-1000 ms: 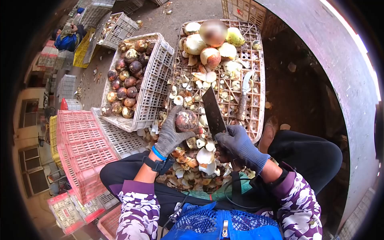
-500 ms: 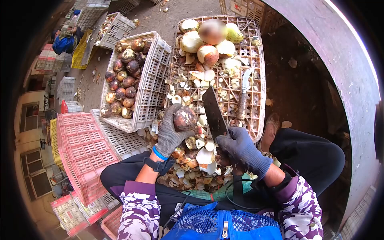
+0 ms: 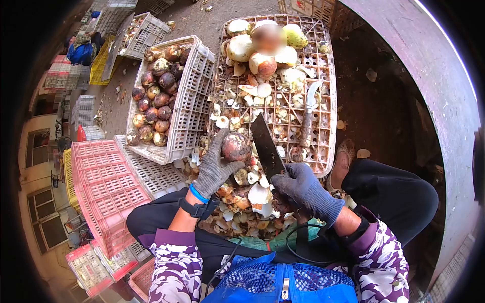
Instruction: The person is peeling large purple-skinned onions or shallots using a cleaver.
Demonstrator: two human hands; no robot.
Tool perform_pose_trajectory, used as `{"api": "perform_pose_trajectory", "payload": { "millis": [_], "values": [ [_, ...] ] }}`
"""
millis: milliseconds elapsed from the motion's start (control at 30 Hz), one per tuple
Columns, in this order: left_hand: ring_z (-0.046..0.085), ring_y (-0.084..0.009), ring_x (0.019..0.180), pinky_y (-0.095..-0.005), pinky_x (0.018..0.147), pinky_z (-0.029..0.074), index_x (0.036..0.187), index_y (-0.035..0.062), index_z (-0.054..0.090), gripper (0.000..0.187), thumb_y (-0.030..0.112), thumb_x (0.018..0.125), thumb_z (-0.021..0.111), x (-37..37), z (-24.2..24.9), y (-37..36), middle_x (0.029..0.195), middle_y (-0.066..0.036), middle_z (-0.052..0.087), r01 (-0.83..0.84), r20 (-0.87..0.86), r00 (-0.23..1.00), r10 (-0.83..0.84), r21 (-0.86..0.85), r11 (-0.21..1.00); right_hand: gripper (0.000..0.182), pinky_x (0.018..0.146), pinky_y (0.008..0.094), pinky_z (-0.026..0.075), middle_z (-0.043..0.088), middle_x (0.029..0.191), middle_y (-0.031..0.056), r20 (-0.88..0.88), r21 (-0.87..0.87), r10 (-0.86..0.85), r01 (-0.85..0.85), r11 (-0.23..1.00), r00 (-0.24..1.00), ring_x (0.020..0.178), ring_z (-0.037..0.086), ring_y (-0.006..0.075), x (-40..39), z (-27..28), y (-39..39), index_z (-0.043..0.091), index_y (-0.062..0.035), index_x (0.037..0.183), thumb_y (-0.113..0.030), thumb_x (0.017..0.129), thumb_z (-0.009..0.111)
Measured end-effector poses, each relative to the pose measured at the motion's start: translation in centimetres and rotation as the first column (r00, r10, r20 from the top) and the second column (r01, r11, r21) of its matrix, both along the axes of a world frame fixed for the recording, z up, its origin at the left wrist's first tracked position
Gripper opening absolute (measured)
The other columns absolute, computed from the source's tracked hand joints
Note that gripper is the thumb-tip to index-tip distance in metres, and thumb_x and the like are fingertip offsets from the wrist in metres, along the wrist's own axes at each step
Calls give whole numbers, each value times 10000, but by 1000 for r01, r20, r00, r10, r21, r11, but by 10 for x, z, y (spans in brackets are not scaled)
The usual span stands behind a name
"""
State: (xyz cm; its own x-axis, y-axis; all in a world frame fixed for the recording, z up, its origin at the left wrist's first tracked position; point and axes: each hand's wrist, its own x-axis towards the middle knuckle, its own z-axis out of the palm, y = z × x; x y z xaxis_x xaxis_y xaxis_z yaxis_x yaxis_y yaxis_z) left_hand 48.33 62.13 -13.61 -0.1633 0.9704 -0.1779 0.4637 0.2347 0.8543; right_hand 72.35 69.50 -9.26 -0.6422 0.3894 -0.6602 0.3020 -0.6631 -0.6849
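My left hand [image 3: 214, 164], in a grey glove, is wrapped round a round brown-purple bulb [image 3: 236, 147] with dirt on its skin. In my right hand [image 3: 308, 188], also gloved, I grip the handle end of a broad dark-bladed knife [image 3: 266, 144]. Its blade points up and away from me, just right of the bulb and apart from it. Below both hands lie cut peelings [image 3: 260, 194], white and brown. A hooked knife [image 3: 308, 118] with a worn handle rests on the upturned plastic crate [image 3: 326, 146] ahead.
Peeled pale bulbs [image 3: 240, 48] sit at the crate's far end, one spot there blurred. To the left stands a white crate [image 3: 189, 101] full of unpeeled bulbs. Pink crates [image 3: 108, 182] are stacked farther left. A large grey panel [image 3: 429, 76] curves along the right.
The knife blade has swung slightly left, nearer to the bulb. My left hand has turned the bulb a little, still holding it. The view has shifted slightly.
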Motion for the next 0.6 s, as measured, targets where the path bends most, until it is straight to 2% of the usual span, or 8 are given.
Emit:
{"api": "perform_pose_trajectory", "payload": {
  "millis": [33, 133, 233, 333, 433, 467, 600],
  "values": [
    [415, -239, 1256, -346, 1010, 427, 1430, 43, 260, 925, 30, 684, 806, 1, 2, 1, 1375, -137, 386, -1, 4, 1000, 1, -23, 1000, 199, 451, 284, 467, 583, 645, 59, -4, 0, 1, -1, 1000, 1000, 516, 550, 117, 0, 0, 0, 570, 31, 812, -162, 863, 576],
    [446, -241, 1238, -367, 1026, 401, 1402, 26, 330, 888, 91, 663, 819, 5, 6, 3, 1345, -152, 446, -57, 33, 998, 58, -15, 998, 197, 455, 288, 474, 582, 641, 62, 12, 34, 42, -42, 999, 999, 513, 549, 123, 0, 2, 1, 571, 35, 815, -157, 859, 577],
    [457, -240, 1224, -358, 1008, 418, 1396, 17, 334, 884, 108, 667, 825, 5, 2, 2, 1337, -149, 451, -41, -72, 996, 45, 54, 998, 202, 459, 290, 479, 582, 640, 65, 34, 45, 60, -61, 997, 998, 513, 551, 129, -1, 4, 1, 572, 38, 815, -159, 858, 579],
    [472, -231, 1184, -343, 1002, 430, 1356, 24, 360, 886, 163, 641, 865, 4, -7, 2, 1292, -132, 466, -85, -79, 993, 91, 71, 994, 203, 466, 285, 476, 581, 636, 67, 28, 53, 54, -56, 997, 998, 520, 554, 125, 0, 4, 1, 569, 37, 809, -160, 857, 580],
    [502, -222, 1149, -344, 984, 439, 1351, 17, 389, 878, 230, 643, 864, 13, -7, 7, 1260, -127, 493, -116, -8, 993, 118, 122, 986, 196, 470, 282, 466, 577, 635, 59, 19, -11, 14, -14, 1000, 1000, 523, 548, 118, 0, 4, 0, 568, 31, 803, -158, 855, 576],
    [504, -242, 1144, -369, 994, 429, 1335, 25, 409, 903, 276, 607, 880, 8, -20, 7, 1237, -133, 506, -93, -140, 983, 116, 161, 983, 211, 464, 273, 461, 576, 626, 53, 26, 11, 11, -12, 1000, 1000, 517, 550, 112, 0, 3, 0, 575, 28, 796, -174, 852, 591],
    [475, -299, 1190, -411, 1028, 388, 1365, 61, 397, 986, 265, 543, 903, 21, -6, 18, 1255, -154, 496, 18, -346, 937, 46, 180, 984, 244, 452, 258, 452, 583, 627, 46, 34, 62, 6, -8, 998, 999, 505, 554, 101, -2, -2, -2, 591, 26, 799, -211, 850, 623]
  ]
}}
